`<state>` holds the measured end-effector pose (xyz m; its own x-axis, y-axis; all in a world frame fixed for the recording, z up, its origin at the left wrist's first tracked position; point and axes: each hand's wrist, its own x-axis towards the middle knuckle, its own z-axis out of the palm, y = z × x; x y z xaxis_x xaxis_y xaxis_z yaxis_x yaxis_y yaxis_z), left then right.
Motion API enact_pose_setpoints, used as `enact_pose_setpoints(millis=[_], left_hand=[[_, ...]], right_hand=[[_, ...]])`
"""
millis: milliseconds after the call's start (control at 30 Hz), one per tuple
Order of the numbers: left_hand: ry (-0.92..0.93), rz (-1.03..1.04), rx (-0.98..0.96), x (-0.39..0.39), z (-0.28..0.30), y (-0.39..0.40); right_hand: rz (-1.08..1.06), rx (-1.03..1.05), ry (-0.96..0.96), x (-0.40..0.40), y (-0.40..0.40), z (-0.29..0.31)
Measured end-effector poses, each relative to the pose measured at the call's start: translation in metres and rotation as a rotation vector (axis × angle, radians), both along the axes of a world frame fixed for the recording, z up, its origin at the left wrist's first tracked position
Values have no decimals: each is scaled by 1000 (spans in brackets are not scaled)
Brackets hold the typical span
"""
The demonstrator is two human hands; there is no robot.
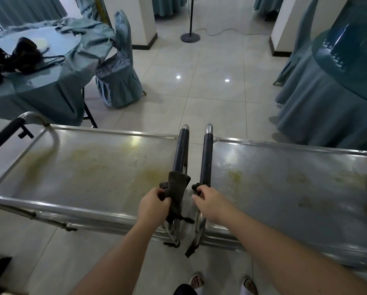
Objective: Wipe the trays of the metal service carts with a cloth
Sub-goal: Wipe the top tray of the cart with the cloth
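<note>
Two metal service carts stand side by side in front of me. The left cart's tray and the right cart's tray both carry yellowish stains. A dark grey cloth hangs over the left cart's handle. My left hand grips that cloth at its near end. My right hand grips the near end of the right cart's dark handle.
A round table with a teal cloth and dark bags stands at the back left, a covered chair beside it. Another draped table is at the right. Tiled floor lies beyond the carts, with pillars and a stand base farther back.
</note>
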<state>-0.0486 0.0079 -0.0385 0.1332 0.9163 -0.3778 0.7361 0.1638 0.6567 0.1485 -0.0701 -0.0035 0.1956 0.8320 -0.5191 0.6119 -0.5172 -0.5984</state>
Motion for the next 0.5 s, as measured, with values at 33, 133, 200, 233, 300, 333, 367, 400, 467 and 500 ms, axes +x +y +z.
enact_pose_setpoints(millis=[33, 133, 200, 233, 300, 333, 367, 400, 467, 500], left_hand=[[-26, -8, 16, -1, 4, -1], [-167, -22, 26, 3, 21, -5], [-298, -42, 7, 11, 36, -11], [-366, -53, -11, 17, 43, -14], [-484, -80, -57, 32, 56, -20], [-532, -107, -81, 41, 62, -22], [-571, -140, -108, 50, 67, -25], [-596, -170, -134, 59, 70, -28], [-587, -222, -159, 77, 71, -34], [-563, -244, -161, 87, 69, -37]], right_hand=[[-48, 15, 67, 1, 0, 1], [-202, 45, 279, 6, -2, 4], [-311, 43, 452, 10, -4, 6], [-372, 49, 552, 13, -7, 8], [-493, 72, 798, 22, -14, 10], [-530, 80, 923, 28, -18, 11], [-558, 87, 1033, 36, -23, 12], [-580, 91, 1118, 45, -29, 11], [-606, 120, 1203, 64, -42, 10], [-630, 148, 1213, 74, -48, 9]])
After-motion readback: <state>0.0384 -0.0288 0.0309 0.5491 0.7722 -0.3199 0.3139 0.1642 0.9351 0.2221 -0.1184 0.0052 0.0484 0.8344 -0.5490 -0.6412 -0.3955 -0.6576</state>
